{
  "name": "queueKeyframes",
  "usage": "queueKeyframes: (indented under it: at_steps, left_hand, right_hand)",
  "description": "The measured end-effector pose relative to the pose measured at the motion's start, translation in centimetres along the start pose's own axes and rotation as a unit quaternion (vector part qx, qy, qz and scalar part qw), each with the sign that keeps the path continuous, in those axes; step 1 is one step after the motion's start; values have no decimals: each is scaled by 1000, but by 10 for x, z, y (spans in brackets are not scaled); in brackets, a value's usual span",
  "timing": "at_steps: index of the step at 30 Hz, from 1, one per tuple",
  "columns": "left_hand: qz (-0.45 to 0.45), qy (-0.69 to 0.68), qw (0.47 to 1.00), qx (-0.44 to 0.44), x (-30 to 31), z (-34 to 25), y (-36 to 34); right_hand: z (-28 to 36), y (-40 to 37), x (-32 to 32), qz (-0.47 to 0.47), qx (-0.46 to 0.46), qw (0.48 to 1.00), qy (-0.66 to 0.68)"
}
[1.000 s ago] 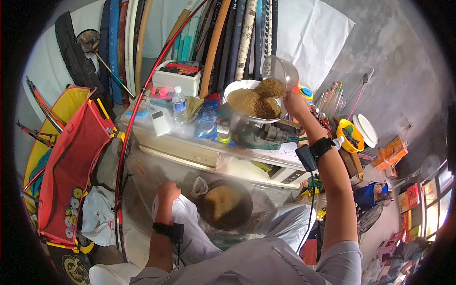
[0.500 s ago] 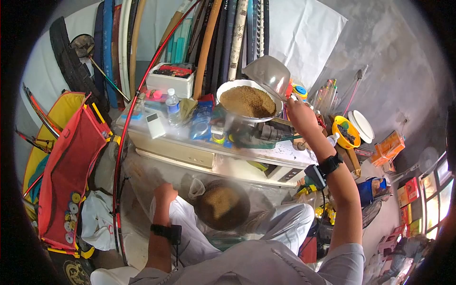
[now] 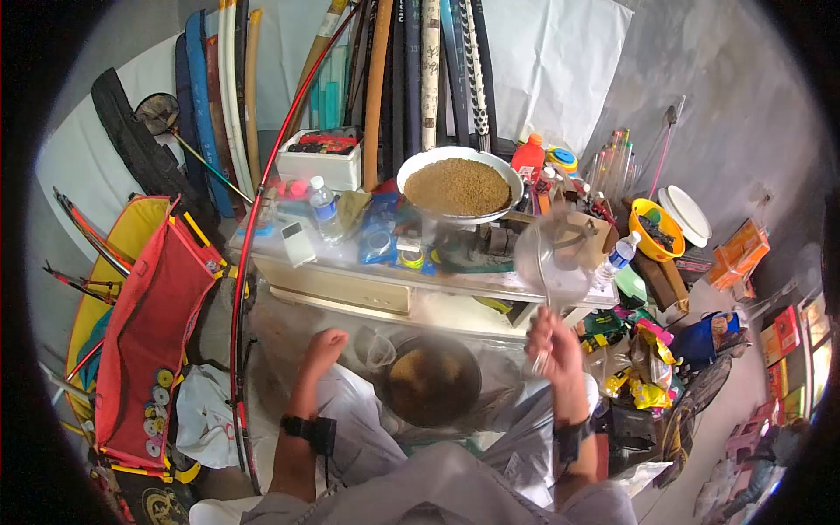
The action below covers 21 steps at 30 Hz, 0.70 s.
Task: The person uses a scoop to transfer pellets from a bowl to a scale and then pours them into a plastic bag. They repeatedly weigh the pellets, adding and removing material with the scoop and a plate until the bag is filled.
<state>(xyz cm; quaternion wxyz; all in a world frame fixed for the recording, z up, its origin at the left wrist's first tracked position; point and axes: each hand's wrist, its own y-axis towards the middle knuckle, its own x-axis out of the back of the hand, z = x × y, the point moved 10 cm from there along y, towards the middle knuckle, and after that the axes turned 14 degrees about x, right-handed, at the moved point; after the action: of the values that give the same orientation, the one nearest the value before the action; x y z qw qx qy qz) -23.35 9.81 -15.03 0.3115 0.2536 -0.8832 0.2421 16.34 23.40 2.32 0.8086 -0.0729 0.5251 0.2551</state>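
My right hand (image 3: 556,350) grips the handle of a clear plastic ladle (image 3: 553,262), blurred by motion, its cup raised before the cabinet's right side. Behind and to its left, a white bowl (image 3: 409,194) of brown granules (image 3: 459,185) stands on the cabinet top. My left hand (image 3: 325,350) is loosely curled above my left knee, with nothing visible in it. Just right of that hand sits a small clear cup (image 3: 374,350), at the edge of a dark round basin (image 3: 459,404). Lighter brown grain (image 3: 429,367) partly covers the basin's bottom between my legs.
A water bottle (image 3: 324,210), a white device (image 3: 297,243) and a white box (image 3: 319,166) share the cabinet top (image 3: 341,252). A red pole (image 3: 248,262) rises at left beside a red bag (image 3: 153,341). Bottles and a yellow basket (image 3: 656,249) stand at right.
My right hand has come down and toward me with the ladle, away from the white bowl. The granules there now look more level. My left hand stays near my knee; the view has shifted slightly.
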Motion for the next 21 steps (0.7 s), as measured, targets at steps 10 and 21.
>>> queueKeyframes:
  at_steps: [10, 21]
  left_hand:
    - [262, -466, 844, 29, 0, -234, 74]
    - [260, -485, 828, 107, -27, -300, 126]
  right_hand:
    - [-119, -124, 151, -205, -192, 955, -93]
    - [-153, -147, 180, -196, -279, 925, -169]
